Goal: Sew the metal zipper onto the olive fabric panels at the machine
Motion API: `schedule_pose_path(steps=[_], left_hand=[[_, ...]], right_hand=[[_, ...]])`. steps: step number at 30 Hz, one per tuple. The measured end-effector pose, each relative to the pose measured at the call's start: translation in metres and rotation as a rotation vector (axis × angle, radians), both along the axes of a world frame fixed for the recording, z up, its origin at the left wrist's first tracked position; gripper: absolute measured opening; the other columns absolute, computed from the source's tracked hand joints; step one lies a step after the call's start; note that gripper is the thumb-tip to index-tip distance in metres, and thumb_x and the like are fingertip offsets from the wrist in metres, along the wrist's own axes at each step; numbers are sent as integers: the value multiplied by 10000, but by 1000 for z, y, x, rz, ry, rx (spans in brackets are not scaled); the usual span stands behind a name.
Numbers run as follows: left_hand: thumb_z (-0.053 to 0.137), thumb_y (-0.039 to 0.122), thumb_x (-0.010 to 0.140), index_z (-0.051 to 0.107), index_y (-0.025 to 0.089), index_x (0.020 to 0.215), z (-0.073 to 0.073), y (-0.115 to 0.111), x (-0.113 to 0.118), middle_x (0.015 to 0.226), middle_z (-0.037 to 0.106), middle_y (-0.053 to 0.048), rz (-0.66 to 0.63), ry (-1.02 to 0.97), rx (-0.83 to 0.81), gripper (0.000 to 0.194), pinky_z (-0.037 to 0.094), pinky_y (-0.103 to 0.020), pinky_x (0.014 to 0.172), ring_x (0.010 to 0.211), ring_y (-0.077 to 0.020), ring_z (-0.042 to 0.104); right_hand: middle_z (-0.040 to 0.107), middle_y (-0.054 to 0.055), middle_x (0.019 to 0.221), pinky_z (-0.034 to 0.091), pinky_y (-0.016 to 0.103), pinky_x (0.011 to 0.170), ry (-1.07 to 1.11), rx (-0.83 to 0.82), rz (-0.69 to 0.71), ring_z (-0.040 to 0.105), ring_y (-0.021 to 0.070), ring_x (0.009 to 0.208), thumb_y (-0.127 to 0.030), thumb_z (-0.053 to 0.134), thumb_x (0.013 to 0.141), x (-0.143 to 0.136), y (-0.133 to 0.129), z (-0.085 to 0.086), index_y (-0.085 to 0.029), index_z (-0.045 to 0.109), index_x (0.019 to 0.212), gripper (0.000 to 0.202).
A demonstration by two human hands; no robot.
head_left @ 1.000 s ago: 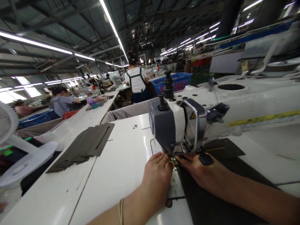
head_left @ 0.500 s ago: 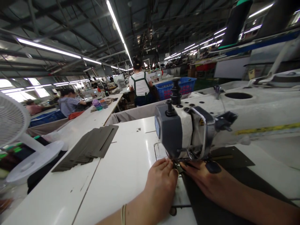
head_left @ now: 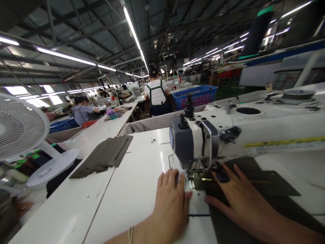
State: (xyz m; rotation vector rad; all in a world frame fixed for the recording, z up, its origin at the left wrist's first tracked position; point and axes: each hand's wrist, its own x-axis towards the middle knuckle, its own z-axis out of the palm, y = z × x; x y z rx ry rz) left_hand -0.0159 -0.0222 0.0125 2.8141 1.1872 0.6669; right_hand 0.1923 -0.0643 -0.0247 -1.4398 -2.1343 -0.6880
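Observation:
A sewing machine (head_left: 182, 142) stands over the white table, its needle area lit. Just left of the needle, my left hand (head_left: 169, 200) lies on the table and metal plate, fingers spread a little, holding nothing. To the right of the needle, my right hand (head_left: 236, 193) rests with spread fingers on dark grey-green panels (head_left: 281, 183). One panel edge reaches under the presser foot. A black pad on the machine hides part of that hand's fingers.
Stacked dark panels (head_left: 104, 156) lie fanned out on the table (head_left: 132, 196) at left. A white fan (head_left: 22, 125) stands beyond the left edge. Ahead are a blue basket (head_left: 195, 96) and a person in a white shirt (head_left: 157, 93), back turned.
Both hands have opened from beside the needle, fingers now spread. My right hand has moved slightly right, and the panel near it has shifted right. The whole view has turned slightly left.

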Motion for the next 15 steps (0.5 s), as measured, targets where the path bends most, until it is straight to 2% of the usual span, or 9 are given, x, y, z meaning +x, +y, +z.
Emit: schedule_pose_path(steps=[4,6,8,10,12,13,15], left_hand=[[550,336,834,494,148,1263,-8,-32,2,1367,420,-197,-101,-66,-91,471,318,-624,1002,1279,-377,353],[607,316,801,568,174,1175,-9,-44,4,1337,466,-166,-90,-189,-198,402,280,-626,1023,1273,-366,363],[679,269,734,642,189,1003,-6,-51,5,1179,597,-120,-16,-358,-358,283,332,-584,1003,1165,-336,481],[696,234,697,643,170,836,1,-56,0,922,674,-76,82,-552,-610,162,459,-468,883,935,-269,600],[684,248,701,601,151,756,9,-60,-12,726,657,-37,146,-763,-887,139,502,-333,717,725,-193,617],[689,274,702,579,147,738,13,-62,-21,678,643,-24,159,-865,-996,172,492,-289,667,667,-166,609],[739,339,658,551,140,735,18,-69,-41,635,623,-5,189,-1028,-1100,283,468,-237,611,609,-131,590]], right_hand=[[313,266,1307,351,619,860,-18,-41,-41,282,389,1210,-521,98,1048,-8,-45,-10,38,217,1382,662],[286,256,1328,341,613,868,3,-51,-49,286,382,1211,-507,93,1048,-21,-62,-10,24,98,1426,652],[287,247,1332,355,603,862,33,-38,-22,309,378,1199,-498,96,1050,-35,-73,-6,7,52,1442,642],[291,226,1338,391,579,847,107,-38,49,338,366,1185,-441,120,1055,-43,-81,3,-15,49,1450,585],[311,196,1337,416,556,842,233,-59,85,372,346,1166,-349,159,1051,-39,-88,10,-65,88,1455,499],[349,187,1313,423,553,832,294,-66,63,401,346,1141,-325,185,1045,-32,-92,13,-96,146,1446,463],[475,174,1176,442,541,782,368,-77,-44,491,354,1025,-332,272,1038,-11,-100,10,-171,344,1350,359]])
